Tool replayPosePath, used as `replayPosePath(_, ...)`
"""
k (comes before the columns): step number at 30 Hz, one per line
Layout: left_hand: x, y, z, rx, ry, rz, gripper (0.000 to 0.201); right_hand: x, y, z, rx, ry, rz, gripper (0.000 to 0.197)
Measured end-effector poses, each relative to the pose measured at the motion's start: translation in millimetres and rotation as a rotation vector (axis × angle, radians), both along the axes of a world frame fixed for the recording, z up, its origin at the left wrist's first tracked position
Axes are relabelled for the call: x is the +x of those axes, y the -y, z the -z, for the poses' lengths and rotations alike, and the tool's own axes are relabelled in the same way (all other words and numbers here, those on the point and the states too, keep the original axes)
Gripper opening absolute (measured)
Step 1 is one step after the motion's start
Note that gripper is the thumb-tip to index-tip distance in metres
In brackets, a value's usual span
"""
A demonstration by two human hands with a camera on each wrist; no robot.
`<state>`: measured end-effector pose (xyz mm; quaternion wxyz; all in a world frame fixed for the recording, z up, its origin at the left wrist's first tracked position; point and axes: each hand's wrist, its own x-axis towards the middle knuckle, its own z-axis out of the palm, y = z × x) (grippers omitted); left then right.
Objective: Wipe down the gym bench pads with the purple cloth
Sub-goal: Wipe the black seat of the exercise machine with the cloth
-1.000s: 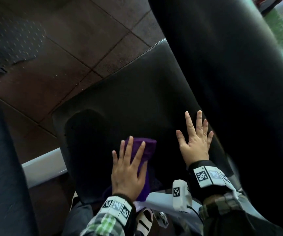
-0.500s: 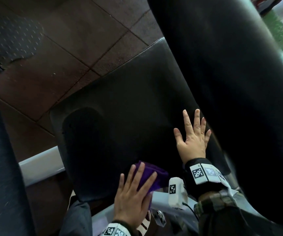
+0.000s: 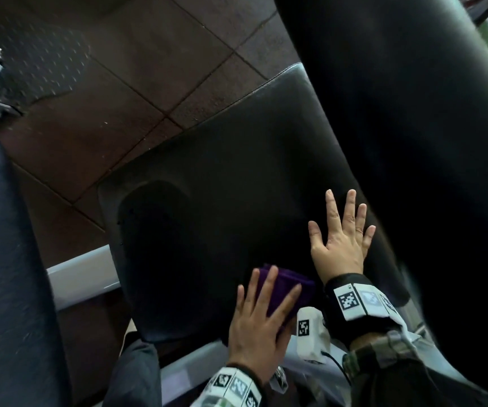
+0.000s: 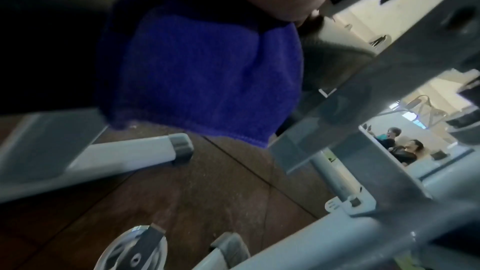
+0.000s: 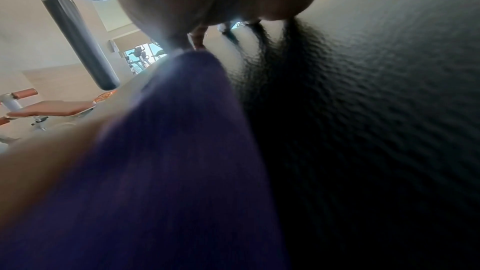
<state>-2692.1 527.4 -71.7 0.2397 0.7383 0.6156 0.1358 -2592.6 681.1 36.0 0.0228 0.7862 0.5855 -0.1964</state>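
The black seat pad (image 3: 222, 177) lies below me, and the tall black back pad (image 3: 398, 127) rises on its right. My left hand (image 3: 262, 315) presses the folded purple cloth (image 3: 284, 289) flat onto the near edge of the seat pad, fingers straight. Part of the cloth (image 4: 207, 81) hangs over that edge in the left wrist view. My right hand (image 3: 341, 239) rests flat with spread fingers where the seat pad meets the back pad, holding nothing. The cloth (image 5: 168, 171) sits just left of it in the right wrist view.
Brown floor tiles (image 3: 148, 69) surround the bench. A pale grey frame bar (image 3: 81, 274) runs under the seat on the left, and another dark pad (image 3: 5, 259) fills the left edge. Frame tubes and a foot (image 4: 179, 147) stand below. People (image 4: 405, 149) sit far off.
My left hand has pulled the cloth back from the middle of the seat pad to its near edge, then shifted it slightly right. The right hand has stayed planted.
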Motion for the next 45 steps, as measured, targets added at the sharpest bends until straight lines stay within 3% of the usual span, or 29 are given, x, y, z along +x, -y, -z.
replayPosePath(5,-10.0,29.3,8.4,-0.03,0.011,-0.119,0.057,3.4,-0.2,8.0,-0.07,0.04,-0.033,0.066)
replayPosePath(8,-2.2,15.1,-0.4,-0.088,0.049,-0.228,0.055,6.5,-0.7,14.5,-0.093,0.065,-0.06,0.066)
replayPosePath(13,-5.7,-28.6,-2.6,-0.025,0.078,-0.37,0.062,8.4,-0.2,19.5,-0.079,0.09,-0.084,0.066)
replayPosePath(17,-39.9,-38.2,19.1,-0.081,0.121,-0.719,0.06,7.5,0.8,18.8,-0.084,0.091,-0.083,0.066)
replayPosePath(19,-48.5,-21.3,30.0,-0.099,0.196,-0.925,0.061,6.6,1.1,18.3,-0.084,0.099,-0.087,0.066)
replayPosePath(21,-40.3,2.4,35.0,-0.096,0.266,-1.023,0.062,5.8,1.2,17.4,-0.088,0.102,-0.087,0.066)
replayPosePath(26,15.2,30.7,21.6,-0.038,0.276,-0.84,0.057,4.3,2.5,15.3,-0.089,0.084,-0.084,0.065)
replayPosePath(32,14.5,-20.7,9.1,0.024,0.148,-0.632,0.061,3.0,2.7,13.6,-0.098,0.079,-0.081,0.065)
replayPosePath(36,-34.8,-48.6,24.8,-0.021,0.153,-0.798,0.061,1.8,2.4,11.5,-0.121,0.077,-0.077,0.064)
replayPosePath(40,-54.6,-27.9,32.7,-0.097,0.269,-1.036,0.065,0.7,2.6,10.7,-0.126,0.076,-0.073,0.064)
replayPosePath(42,-39.1,-5.0,30.1,-0.093,0.278,-1.008,0.064,-0.2,2.2,10.5,-0.127,0.084,-0.072,0.064)
replayPosePath(45,-6.1,21.0,23.1,-0.067,0.236,-0.827,0.059,-1.9,2.3,10.1,-0.129,0.091,-0.07,0.064)
